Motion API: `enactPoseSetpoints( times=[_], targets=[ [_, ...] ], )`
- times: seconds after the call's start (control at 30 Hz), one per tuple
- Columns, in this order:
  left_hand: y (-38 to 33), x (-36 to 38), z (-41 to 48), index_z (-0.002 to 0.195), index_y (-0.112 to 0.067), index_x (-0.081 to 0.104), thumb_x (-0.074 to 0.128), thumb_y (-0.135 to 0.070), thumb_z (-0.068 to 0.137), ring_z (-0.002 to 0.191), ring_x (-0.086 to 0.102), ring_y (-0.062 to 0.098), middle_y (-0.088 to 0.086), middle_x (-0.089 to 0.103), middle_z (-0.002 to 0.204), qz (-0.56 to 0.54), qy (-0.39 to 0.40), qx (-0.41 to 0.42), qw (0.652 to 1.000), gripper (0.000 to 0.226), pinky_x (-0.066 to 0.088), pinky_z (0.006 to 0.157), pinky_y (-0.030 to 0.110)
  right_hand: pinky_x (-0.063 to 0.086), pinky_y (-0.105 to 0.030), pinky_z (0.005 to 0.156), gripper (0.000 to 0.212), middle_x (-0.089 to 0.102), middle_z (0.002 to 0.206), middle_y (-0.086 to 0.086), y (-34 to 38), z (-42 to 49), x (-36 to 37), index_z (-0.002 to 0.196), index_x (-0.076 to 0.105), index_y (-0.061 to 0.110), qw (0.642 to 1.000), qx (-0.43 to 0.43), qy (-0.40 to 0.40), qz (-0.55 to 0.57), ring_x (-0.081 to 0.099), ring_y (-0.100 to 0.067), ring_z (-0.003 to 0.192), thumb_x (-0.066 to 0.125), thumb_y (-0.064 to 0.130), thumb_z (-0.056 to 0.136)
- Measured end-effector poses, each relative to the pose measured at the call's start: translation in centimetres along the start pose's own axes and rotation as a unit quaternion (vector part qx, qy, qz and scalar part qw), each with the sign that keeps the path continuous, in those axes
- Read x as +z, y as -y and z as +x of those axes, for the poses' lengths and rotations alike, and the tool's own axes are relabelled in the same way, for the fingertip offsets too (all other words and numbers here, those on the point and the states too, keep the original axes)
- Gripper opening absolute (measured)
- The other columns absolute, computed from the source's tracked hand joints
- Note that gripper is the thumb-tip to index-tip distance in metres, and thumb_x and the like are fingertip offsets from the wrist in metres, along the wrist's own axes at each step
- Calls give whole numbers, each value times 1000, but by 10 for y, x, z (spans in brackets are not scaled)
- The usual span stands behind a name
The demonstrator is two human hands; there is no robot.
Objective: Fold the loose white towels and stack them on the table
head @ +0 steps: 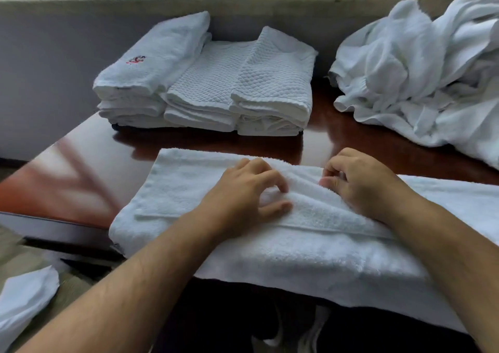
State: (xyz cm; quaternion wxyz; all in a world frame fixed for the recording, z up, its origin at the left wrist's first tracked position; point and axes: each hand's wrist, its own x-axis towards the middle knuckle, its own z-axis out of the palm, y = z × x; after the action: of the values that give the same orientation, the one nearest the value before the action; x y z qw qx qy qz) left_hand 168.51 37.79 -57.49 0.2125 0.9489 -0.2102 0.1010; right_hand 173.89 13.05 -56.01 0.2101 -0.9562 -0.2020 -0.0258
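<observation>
Crosswise, the towel (310, 258) lies, long axis left-right.

We record left forearm (140, 279) and right forearm (442, 244) bare, lightly haired; left hand (244, 190) and right hand (361, 182) show short nails.

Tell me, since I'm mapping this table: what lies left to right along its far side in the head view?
Along it: logo-towel stack → folded waffle-weave towels → heap of loose white towels.
</observation>
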Motion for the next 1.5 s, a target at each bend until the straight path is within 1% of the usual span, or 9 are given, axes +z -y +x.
enactPoseSetpoints(
  times=[0.2, 0.43, 0.57, 0.67, 0.77, 0.9, 1.1, 1.3, 1.5],
  targets=[
    [0, -1, -8, 133, -44, 50, 52, -65, 89, 130, 27, 8, -15, 42, 137, 21, 5, -13, 1000, 48, 24, 112, 31, 35, -30, 80, 17, 45, 85, 17, -5, 9, 0, 84, 53, 31, 998, 25, -39, -36, 49, -14, 93, 61, 35, 99],
    [-1, -4, -9, 159, -43, 4, 44, -62, 95, 153, -7, 8, -10, -3, 169, 42, 103, -84, 990, 78, -4, 123, 32, 46, -42, 86, 15, 58, 98, 3, 14, 1, -7, 97, 63, 22, 992, 43, -117, -23, 54, -23, 98, 54, 33, 99],
    [3, -10, 5, 158, -26, 28, 45, -26, 103, 144, 27, 21, 5, 36, 158, -77, -35, -156, 984, 57, 19, 120, 36, 38, -42, 97, 38, 56, 123, 4, 29, -3, 5, 125, 62, 28, 995, 56, -38, -75, 47, -22, 116, 49, 52, 99],
    [15, -19, 27, 149, -29, 43, 48, -38, 103, 131, 44, 18, -4, 57, 136, 35, -41, -156, 986, 47, 21, 118, 41, 40, -42, 100, 33, 55, 115, 6, 28, 3, 10, 119, 65, 29, 997, 52, -14, -60, 47, -20, 117, 56, 52, 97],
    [27, -19, 31, 127, -34, 59, 56, -56, 94, 118, 48, 14, -11, 57, 117, 81, 16, -106, 991, 39, 21, 116, 40, 46, -40, 91, 14, 57, 95, 10, 24, 15, 6, 94, 68, 29, 998, 56, -25, 5, 54, -18, 104, 67, 43, 94],
    [33, -13, 26, 97, -31, 53, 66, -42, 93, 97, 47, 15, -11, 52, 99, 13, -57, -46, 997, 17, 35, 93, 36, 38, -31, 71, 18, 62, 83, 10, 15, 28, 1, 82, 63, 28, 997, 66, -3, 40, 59, -15, 85, 65, 37, 97],
    [33, -10, 21, 106, -19, 58, 74, -38, 88, 96, 52, 15, -18, 49, 96, 30, -128, -13, 991, 30, 34, 93, 35, 39, -23, 65, 20, 61, 79, 11, 10, 30, 2, 78, 60, 31, 998, 21, 32, 42, 55, -5, 75, 67, 41, 94],
    [36, -8, 22, 132, -32, 50, 68, -57, 81, 120, 40, 16, -8, 48, 125, 65, -118, -43, 990, 60, 19, 101, 28, 38, -38, 82, 22, 55, 90, 7, 12, 37, 6, 88, 54, 24, 995, 69, -56, -47, 48, -18, 89, 52, 40, 102],
    [36, -11, 20, 107, -30, 65, 74, -40, 85, 112, 45, 17, -6, 53, 119, 56, -106, 59, 991, 26, 38, 96, 39, 38, -34, 74, 21, 54, 82, 6, 31, 5, 9, 87, 62, 20, 985, -63, -139, -75, 49, -19, 82, 57, 39, 94]
  ],
)
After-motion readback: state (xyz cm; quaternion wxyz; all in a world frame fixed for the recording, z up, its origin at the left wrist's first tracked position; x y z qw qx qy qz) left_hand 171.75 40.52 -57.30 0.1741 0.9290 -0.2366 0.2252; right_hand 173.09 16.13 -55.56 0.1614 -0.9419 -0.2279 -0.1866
